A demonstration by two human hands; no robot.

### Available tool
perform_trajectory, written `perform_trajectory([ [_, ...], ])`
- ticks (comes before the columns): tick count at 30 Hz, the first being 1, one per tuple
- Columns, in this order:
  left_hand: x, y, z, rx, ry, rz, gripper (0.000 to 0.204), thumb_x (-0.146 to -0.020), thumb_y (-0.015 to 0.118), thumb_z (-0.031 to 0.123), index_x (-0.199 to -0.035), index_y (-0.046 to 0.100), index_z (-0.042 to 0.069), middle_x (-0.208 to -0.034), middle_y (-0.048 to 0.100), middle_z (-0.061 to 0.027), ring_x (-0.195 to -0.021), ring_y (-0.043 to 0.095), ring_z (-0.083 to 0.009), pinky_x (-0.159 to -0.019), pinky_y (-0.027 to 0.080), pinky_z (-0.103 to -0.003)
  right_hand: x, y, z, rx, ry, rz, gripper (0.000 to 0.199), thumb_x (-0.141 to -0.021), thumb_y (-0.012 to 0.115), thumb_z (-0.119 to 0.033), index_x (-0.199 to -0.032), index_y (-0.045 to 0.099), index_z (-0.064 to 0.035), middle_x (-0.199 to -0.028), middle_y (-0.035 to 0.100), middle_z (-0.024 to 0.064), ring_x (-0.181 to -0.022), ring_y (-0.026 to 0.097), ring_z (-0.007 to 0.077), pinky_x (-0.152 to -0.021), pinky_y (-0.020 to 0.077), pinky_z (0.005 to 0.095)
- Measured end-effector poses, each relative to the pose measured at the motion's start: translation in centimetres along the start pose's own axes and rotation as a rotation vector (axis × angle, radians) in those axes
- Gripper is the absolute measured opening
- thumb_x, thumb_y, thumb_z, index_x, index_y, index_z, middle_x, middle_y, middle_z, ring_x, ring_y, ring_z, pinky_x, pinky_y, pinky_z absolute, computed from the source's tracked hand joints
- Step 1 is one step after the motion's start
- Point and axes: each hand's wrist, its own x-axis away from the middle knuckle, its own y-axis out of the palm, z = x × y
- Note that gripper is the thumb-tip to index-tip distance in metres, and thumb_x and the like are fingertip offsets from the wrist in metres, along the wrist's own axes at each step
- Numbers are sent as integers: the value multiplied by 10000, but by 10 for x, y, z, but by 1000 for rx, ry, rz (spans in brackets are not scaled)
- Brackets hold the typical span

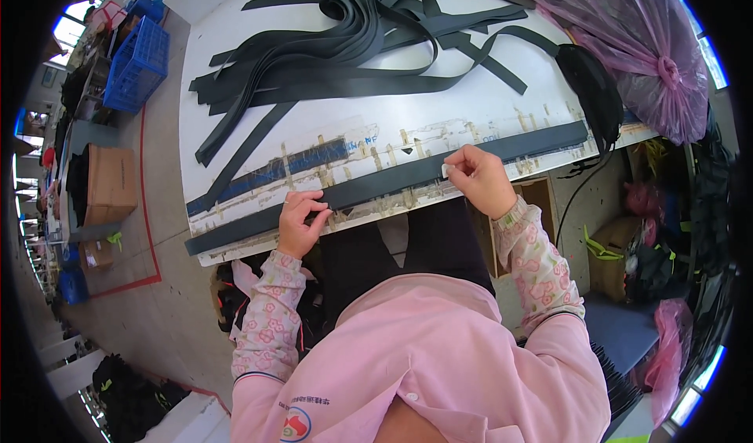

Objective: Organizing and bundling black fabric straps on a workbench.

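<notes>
A long dark grey webbing strap [384, 179] lies straight along the near edge of the white table [259, 141]. My left hand [302, 222] rests at the strap's near edge, left of the middle, with fingers curled and thumb close to the fingertips; anything between them is too small to make out. Farther right, my right hand [482, 180] pinches a small white piece [445, 171], chalk-like in look, just over the strap. A loose heap of similar strips [337, 47] covers the far part of the table, some coiled and some crossing.
Worn tape and blue markings line the near table edge. At the right stand a black pouch-like thing [590, 90] and a tied pink plastic bag [667, 70]. Left of the table are a blue crate [137, 67] and a cardboard box [111, 184]. A blue seat [623, 333] is at lower right.
</notes>
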Motion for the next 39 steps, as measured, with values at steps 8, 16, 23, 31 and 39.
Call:
perform_trajectory([
  [8,13,4,-14,110,-150,58,150,-834,694,36,-947,598,51,-976,672,-110,-825,601,-229,-750,487,-322,12,83,-26,11,-128,-488,218,-828,620,-50,-1046,607,-33,-658,590,71,-593,586,191,-591,484,329],
  [16,10,7,-14,113,-188,118,147,-867,617,9,-1002,576,51,-900,606,-116,-783,577,-254,-716,477,-328,-10,149,-49,118,-221,-361,119,-809,637,-95,-923,638,-63,-649,615,94,-649,630,308,-659,500,417],
  [23,7,1,-6,146,-105,106,240,-770,703,31,-978,593,73,-909,626,-83,-830,580,-285,-742,490,-378,-5,170,-45,305,-351,-243,94,-801,680,-110,-889,677,-77,-636,633,66,-595,628,243,-697,494,343],
  [31,5,6,-6,103,-100,93,260,-757,714,33,-981,590,79,-912,624,-79,-849,585,-290,-747,490,-385,-5,171,-38,288,-243,-281,104,-827,650,-152,-905,664,-85,-700,666,74,-663,645,275,-763,444,393],
  [39,8,4,-7,113,-96,82,277,-768,745,66,-997,590,83,-912,606,-91,-839,588,-282,-736,493,-359,-16,34,7,55,6,-130,89,-859,642,-33,-930,642,21,-699,629,35,-631,563,73,-585,471,249],
])
